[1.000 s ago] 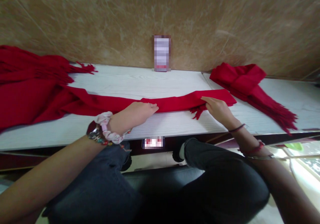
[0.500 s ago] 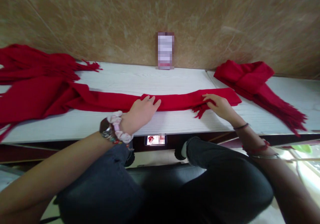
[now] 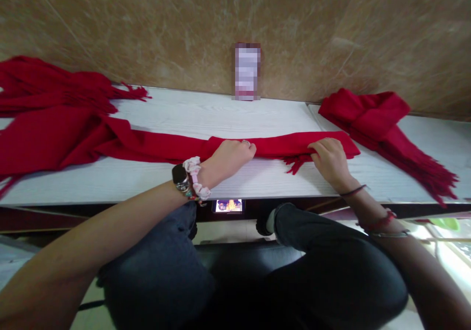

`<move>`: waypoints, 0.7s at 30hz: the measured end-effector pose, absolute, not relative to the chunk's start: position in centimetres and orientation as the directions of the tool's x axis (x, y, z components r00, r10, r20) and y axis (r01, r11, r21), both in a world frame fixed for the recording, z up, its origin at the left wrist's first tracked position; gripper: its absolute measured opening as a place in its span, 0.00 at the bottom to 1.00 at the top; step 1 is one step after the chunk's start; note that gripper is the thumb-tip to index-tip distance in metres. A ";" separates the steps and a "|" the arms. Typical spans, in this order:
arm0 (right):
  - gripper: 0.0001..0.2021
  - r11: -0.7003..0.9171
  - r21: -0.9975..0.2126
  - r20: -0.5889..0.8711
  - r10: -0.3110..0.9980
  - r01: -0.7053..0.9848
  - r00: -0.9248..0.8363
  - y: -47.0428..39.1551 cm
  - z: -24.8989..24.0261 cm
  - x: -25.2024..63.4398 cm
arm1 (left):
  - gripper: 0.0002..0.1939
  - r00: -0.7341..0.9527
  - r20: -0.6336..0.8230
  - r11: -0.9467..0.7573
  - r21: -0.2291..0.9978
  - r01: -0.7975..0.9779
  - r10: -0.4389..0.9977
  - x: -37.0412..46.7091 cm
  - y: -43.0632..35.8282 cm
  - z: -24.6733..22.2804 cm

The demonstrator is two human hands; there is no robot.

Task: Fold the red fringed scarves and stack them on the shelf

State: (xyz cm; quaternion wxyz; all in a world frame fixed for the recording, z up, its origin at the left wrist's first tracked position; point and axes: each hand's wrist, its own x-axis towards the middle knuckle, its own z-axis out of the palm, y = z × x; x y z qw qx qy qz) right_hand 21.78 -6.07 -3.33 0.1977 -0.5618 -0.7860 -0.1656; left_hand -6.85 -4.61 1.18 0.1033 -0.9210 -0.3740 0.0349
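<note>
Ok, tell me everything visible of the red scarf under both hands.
The scarf is plain red and looks like soft wool. It lies along the white table, wide and rumpled at the left, where it leaves the picture, and narrowing to a folded strip toward the right. A tuft of fringe sticks out from the near edge. The left hand lies across the strip; the right hand touches it beside the fringe.
</note>
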 end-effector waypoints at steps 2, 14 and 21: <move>0.14 0.318 0.061 0.488 0.817 0.946 -0.306 -6.1 -3.3 21.8 | 0.16 0.714 0.002 -0.695 -0.221 0.684 0.701 -7.0 -4.7 1.4; 0.15 0.523 -0.032 0.405 0.786 0.852 -0.467 -7.0 -2.8 22.9 | 0.14 0.726 -0.064 -0.713 -0.267 0.648 0.684 -7.3 -5.9 1.0; 0.13 0.564 -0.174 0.397 0.790 0.807 -0.467 -7.0 -2.3 23.0 | 0.21 0.661 -0.058 -0.648 -0.281 0.708 0.748 -8.3 -6.2 0.0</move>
